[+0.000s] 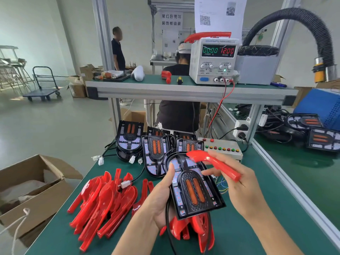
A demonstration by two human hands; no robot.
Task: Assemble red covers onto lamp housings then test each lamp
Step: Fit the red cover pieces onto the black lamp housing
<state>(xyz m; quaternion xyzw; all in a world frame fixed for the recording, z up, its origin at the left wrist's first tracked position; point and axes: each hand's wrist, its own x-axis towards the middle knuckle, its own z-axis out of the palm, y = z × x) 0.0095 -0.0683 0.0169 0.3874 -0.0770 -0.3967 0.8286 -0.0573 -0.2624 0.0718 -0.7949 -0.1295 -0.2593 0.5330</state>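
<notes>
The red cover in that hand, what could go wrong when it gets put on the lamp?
The red cover is pinched only at one end by the right hand, so it might slip or go on crooked. The left hand holds the lamp housing in the air, and its black cable could snag the loose covers underneath.

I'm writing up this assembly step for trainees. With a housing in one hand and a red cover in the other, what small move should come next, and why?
Probably bring the red cover down onto the lamp housing and line up their curved ends. The left hand grips the housing face-up off the table, and the right hand holds the cover just above its rounded top, not yet seated.
</notes>
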